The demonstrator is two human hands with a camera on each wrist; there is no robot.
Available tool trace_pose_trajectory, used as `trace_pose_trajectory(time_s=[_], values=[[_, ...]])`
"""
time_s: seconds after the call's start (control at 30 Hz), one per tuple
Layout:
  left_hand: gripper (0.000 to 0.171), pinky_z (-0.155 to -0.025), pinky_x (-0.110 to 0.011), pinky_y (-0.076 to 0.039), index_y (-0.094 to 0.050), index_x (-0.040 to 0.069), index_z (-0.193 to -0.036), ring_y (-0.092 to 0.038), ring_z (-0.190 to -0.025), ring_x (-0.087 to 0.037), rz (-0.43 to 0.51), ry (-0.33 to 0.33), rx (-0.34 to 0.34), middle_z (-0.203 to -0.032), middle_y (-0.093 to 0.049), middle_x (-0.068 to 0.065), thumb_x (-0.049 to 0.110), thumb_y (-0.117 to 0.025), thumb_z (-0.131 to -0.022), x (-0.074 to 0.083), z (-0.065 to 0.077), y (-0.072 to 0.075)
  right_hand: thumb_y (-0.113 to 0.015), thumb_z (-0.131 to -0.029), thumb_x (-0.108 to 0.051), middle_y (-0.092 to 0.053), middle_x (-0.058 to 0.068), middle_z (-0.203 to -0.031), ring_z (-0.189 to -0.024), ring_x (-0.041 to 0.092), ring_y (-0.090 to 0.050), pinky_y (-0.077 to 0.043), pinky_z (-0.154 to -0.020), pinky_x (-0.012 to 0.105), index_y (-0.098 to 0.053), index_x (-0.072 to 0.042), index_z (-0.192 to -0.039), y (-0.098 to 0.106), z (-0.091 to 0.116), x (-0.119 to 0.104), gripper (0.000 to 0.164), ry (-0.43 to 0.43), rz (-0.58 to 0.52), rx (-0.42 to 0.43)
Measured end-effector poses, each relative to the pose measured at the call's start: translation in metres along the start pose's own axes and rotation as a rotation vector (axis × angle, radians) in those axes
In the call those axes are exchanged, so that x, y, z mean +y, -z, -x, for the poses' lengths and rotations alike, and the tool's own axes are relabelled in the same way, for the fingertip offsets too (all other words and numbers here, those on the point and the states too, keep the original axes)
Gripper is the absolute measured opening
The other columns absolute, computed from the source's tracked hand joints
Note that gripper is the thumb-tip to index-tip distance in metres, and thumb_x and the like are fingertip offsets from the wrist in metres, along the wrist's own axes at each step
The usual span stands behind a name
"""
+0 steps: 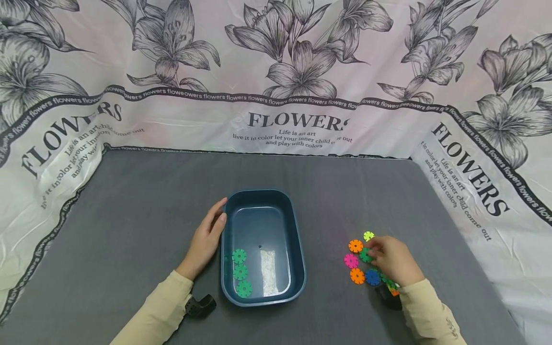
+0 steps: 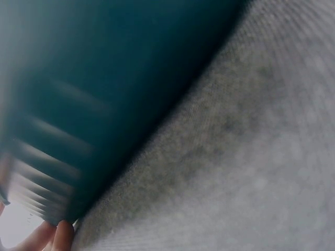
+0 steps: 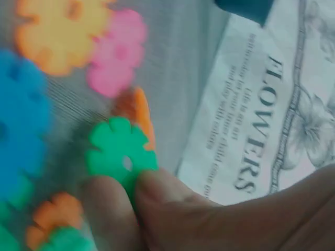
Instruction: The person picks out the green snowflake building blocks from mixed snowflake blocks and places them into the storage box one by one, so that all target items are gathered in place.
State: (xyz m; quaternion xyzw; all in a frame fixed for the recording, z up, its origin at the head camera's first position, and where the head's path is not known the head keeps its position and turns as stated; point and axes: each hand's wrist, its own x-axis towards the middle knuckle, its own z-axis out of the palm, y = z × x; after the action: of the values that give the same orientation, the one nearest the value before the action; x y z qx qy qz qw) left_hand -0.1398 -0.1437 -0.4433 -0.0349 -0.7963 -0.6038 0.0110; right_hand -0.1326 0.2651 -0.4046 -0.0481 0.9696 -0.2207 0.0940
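A blue rectangular plastic tray (image 1: 299, 249) holds three green notched discs (image 1: 240, 272) in a column along its left side. My left hand (image 1: 203, 242) rests against the tray's left outer wall, its extended fingers at the rim; in the left wrist view its fingertips (image 2: 64, 235) lie by the wall's lower part. Right of the tray, my right hand (image 1: 396, 261) pinches a green flower-shaped disc (image 3: 118, 149) between thumb and finger. Around that hand lie orange (image 1: 355, 246), pink (image 1: 351, 261), yellow (image 1: 368, 235) and blue discs (image 1: 372, 277). My hand and wrist partly cover other discs.
The tray and discs are on a grey cloth-covered surface (image 1: 159, 206). A white flower-printed sheet (image 1: 297, 124) stands along the back and both sides. Black wrist devices (image 1: 201, 306) sit low beside each sleeve.
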Motion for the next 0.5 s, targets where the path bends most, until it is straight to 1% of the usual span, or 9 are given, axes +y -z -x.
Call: trace_pose_trajectory(time_s=[0.03,0.13,0.23,0.33,0.4,0.5], values=[[0.047,-0.107,-0.052,-0.033,-0.034,0.015,-0.149,-0.041,-0.130,-0.032,-0.002,-0.004,0.001,-0.146,-0.040,-0.017,0.022,-0.042,-0.104,0.000,0.000,0.000,-0.061,-0.087,0.005,-0.067,0.012,-0.085,-0.067,0.017,-0.057,-0.049,-0.060,0.034,-0.068,0.003,-0.095,0.004,0.000,-0.001,0.011,-0.002,-0.017,-0.004],[0.046,-0.107,-0.052,-0.034,-0.034,0.014,-0.149,-0.041,-0.130,-0.032,-0.004,-0.011,0.006,-0.145,-0.040,-0.017,0.021,-0.042,-0.104,0.001,-0.001,0.001,-0.059,-0.089,0.005,-0.069,0.012,-0.086,-0.066,0.018,-0.060,-0.049,-0.058,0.033,-0.069,0.002,-0.098,0.016,-0.001,-0.007,0.014,0.015,-0.042,-0.007],[0.046,-0.106,-0.051,-0.034,-0.034,0.013,-0.149,-0.042,-0.129,-0.032,-0.006,-0.016,0.010,-0.144,-0.041,-0.018,0.020,-0.042,-0.104,0.001,-0.001,0.002,-0.058,-0.091,0.002,-0.071,0.011,-0.088,-0.066,0.019,-0.063,-0.050,-0.058,0.031,-0.069,0.000,-0.101,0.027,-0.006,-0.017,0.015,0.067,-0.084,-0.001],[0.047,-0.106,-0.052,-0.034,-0.033,0.012,-0.149,-0.042,-0.129,-0.032,-0.007,-0.027,0.009,-0.145,-0.040,-0.018,0.020,-0.042,-0.104,-0.002,-0.002,0.002,-0.058,-0.092,0.000,-0.071,0.011,-0.093,-0.069,0.019,-0.066,-0.053,-0.061,0.030,-0.069,-0.002,-0.105,0.034,-0.015,-0.034,0.016,0.126,-0.150,-0.018],[0.047,-0.107,-0.052,-0.033,-0.033,0.014,-0.149,-0.040,-0.131,-0.032,0.008,-0.030,0.007,-0.147,-0.039,-0.016,0.021,-0.042,-0.104,-0.010,-0.004,0.000,-0.059,-0.092,0.000,-0.071,0.011,-0.094,-0.070,0.018,-0.066,-0.055,-0.063,0.030,-0.069,-0.002,-0.106,0.037,-0.022,-0.048,0.017,0.168,-0.188,-0.041],[0.046,-0.107,-0.052,-0.032,-0.034,0.022,-0.149,-0.040,-0.132,-0.028,0.019,-0.031,0.005,-0.148,-0.039,-0.011,0.026,-0.042,-0.104,-0.025,-0.008,-0.002,-0.062,-0.090,0.000,-0.071,0.010,-0.094,-0.069,0.016,-0.066,-0.055,-0.063,0.028,-0.070,-0.004,-0.105,0.035,-0.035,-0.076,0.017,0.239,-0.213,-0.073]])
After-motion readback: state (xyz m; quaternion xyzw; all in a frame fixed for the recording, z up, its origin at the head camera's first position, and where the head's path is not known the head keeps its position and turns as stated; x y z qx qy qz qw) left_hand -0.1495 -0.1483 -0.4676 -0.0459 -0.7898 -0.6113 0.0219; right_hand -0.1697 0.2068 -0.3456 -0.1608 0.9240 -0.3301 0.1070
